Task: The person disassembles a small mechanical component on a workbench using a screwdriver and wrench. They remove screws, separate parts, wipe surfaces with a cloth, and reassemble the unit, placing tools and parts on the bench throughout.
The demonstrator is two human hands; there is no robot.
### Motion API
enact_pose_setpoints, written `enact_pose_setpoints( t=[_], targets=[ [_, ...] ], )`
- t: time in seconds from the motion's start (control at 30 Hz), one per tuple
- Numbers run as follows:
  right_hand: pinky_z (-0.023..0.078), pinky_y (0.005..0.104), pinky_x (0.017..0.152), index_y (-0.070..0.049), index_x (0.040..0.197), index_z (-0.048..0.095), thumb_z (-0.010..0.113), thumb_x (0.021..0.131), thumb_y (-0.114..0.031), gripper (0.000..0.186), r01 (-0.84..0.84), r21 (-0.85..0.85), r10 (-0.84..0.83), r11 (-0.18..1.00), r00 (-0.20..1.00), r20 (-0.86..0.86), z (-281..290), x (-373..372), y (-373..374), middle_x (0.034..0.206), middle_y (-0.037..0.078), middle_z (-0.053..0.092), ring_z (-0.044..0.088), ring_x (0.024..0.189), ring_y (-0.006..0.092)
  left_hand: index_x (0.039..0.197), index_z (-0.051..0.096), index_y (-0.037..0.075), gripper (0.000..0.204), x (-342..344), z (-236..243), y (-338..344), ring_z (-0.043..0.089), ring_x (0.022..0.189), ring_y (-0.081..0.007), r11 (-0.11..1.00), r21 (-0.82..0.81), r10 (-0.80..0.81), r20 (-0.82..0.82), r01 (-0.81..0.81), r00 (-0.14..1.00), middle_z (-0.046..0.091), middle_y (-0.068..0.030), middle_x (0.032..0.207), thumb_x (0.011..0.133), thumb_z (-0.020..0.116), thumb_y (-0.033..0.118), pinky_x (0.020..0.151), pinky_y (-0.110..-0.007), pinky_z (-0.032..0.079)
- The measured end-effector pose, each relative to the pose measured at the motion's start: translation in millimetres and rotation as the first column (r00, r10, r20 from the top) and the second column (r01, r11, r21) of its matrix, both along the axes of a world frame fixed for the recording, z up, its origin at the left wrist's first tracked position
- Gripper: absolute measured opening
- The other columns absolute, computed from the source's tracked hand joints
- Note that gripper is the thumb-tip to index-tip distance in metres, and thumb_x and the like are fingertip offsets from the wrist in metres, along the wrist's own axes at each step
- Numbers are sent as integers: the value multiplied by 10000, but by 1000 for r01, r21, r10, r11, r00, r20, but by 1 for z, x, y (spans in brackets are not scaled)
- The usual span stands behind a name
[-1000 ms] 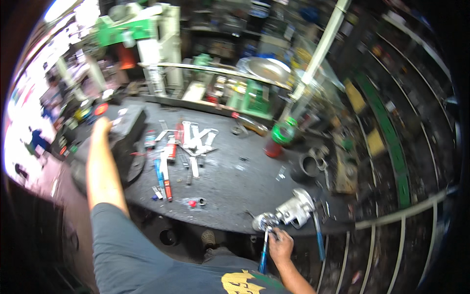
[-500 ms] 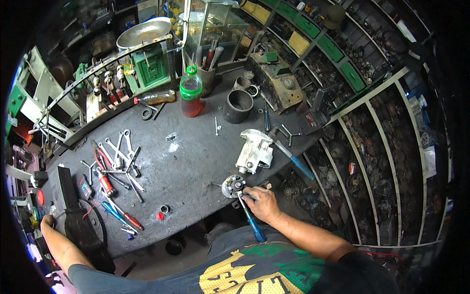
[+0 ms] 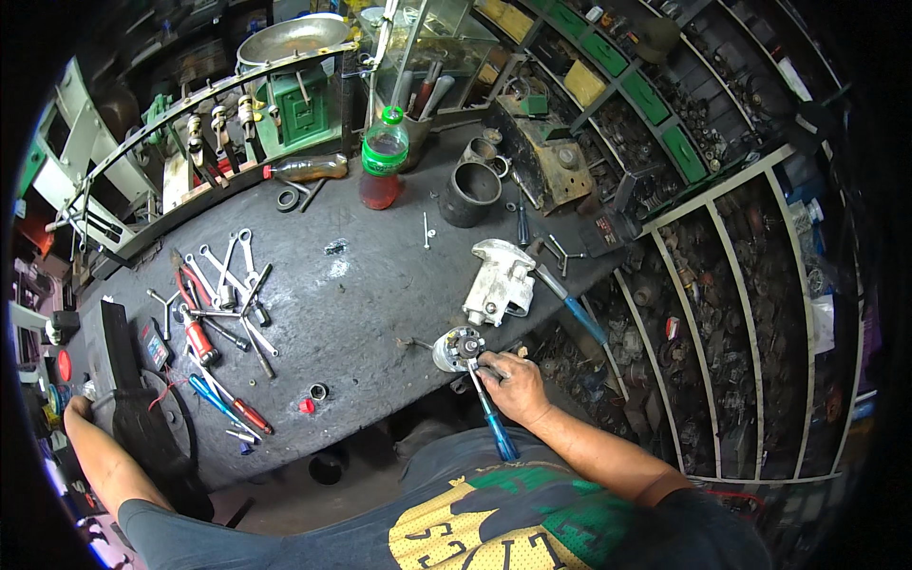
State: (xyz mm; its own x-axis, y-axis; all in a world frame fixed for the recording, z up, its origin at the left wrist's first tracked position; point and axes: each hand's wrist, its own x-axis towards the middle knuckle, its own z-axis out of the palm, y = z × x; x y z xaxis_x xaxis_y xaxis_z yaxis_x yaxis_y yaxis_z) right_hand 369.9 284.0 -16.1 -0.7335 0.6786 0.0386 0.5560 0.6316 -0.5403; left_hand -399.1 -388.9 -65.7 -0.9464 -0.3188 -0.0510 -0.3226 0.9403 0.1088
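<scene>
My right hand (image 3: 510, 383) is closed at the round metal part (image 3: 459, 348) on the bench edge, against the shaft of a blue-handled tool (image 3: 494, 432) that hangs out over the edge. Just beyond lie a pale metal housing (image 3: 497, 285) and a blue-handled hammer (image 3: 579, 313). My left hand (image 3: 78, 410) is at the far left beside a dark, heavy metal fixture (image 3: 133, 418); its fingers are hidden. Wrenches (image 3: 228, 271), red pliers (image 3: 185, 280), screwdrivers (image 3: 223, 404), a red cap (image 3: 307, 406) and a socket (image 3: 318, 390) lie scattered on the bench (image 3: 351, 332).
A green-topped bottle (image 3: 382, 171), a dark cylinder (image 3: 471, 198) and a grimy metal box (image 3: 551, 166) stand along the back. A green scale (image 3: 296, 119) with a steel pan sits behind a rail. Crowded shelving (image 3: 722, 313) lines the right side.
The view has swung right since a second ago, bringing the shelves further into sight. My right hand stays at the round part; my left arm reaches lower in the picture now.
</scene>
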Motion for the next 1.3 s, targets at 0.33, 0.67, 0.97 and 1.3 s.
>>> enact_pose_setpoints(
  t=[0.33, 0.67, 0.97, 1.3],
  targets=[
    [598, 493, 804, -84, 1087, 746, 796, 962, -163, 157, 47, -51, -51, 998, 995, -84, -8, -1, -2, 977, 151, 761, 745, 922, 402, 1336, 767, 60, 391, -45, 78, 14, 737, 1214, -399, 973, 193, -46, -370, 125, 928, 769, -225, 1325, 1094, 589, 310, 1060, -452, 561],
    [593, 479, 805, -54, 1119, 757, 812, 942, -136, 203, -36, -61, 27, 997, 989, -143, -18, 9, 12, 978, 163, 762, 748, 916, 397, 1253, 732, 27, 305, 295, 103, 421, 657, 1302, -383, 292, -154, -715, -690, 944, 109, 706, -194, 1370, 1027, 609, 190, 1179, -497, 485],
    [594, 521, 823, -38, 1028, 723, 818, 919, -178, 201, -212, -8, 209, 977, 968, -137, -26, 9, 31, 965, 179, 719, 719, 920, 437, 1538, 589, 11, 676, 587, -56, 600, 618, 1362, -265, -249, 955, -848, -294, 158, 440, 687, -161, 1446, 1082, 639, 507, 1179, -402, 474],
    [580, 561, 809, -38, 948, 668, 810, 897, -176, 205, -241, -6, 235, 971, 953, -189, -47, 14, 41, 948, 198, 706, 712, 915, 452, 1390, 628, -19, 909, 628, -47, 615, 740, 1126, -456, -80, 810, -638, -490, 581, 594, 761, -274, 1177, 1029, 520, 808, 981, -490, 572]
  ],
)
